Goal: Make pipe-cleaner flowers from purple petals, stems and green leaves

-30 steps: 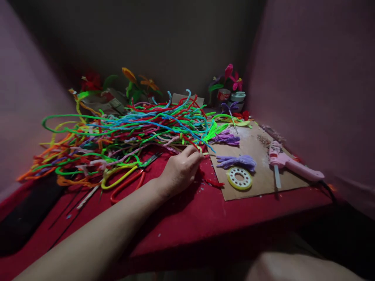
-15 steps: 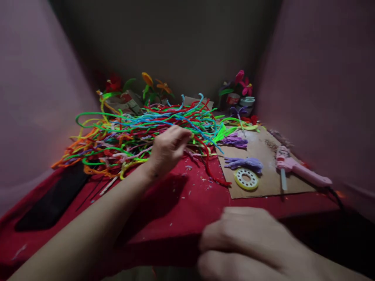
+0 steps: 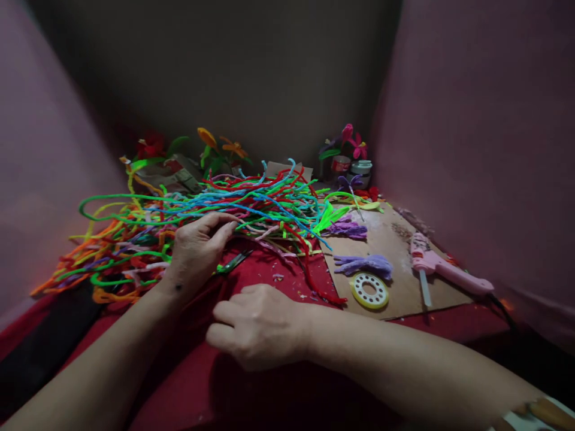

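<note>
A large tangled heap of multicoloured pipe cleaners (image 3: 251,200) lies across the red cloth (image 3: 179,389). At its front edge my left hand (image 3: 197,251) is closed, thumb and index fingertips together near a pink strand; what it pinches is too small to make out. Just right of it, scissors (image 3: 234,262) lie partly under the heap's edge. My right hand (image 3: 258,326) is curled closed over the cloth, nearer to me, and whatever it may hold is hidden.
On the cardboard (image 3: 399,287) at right are a pink glue gun (image 3: 442,268), a yellow tape roll (image 3: 369,291) and purple bundles (image 3: 365,265). A black flat object (image 3: 49,335) lies at left. Fuzzy flowers (image 3: 233,147) and a jar (image 3: 360,173) stand behind.
My left hand has moved left along the heap, and the scissors now show beside it. My right hand has moved left and forward over the cloth. The view has shifted slightly.
</note>
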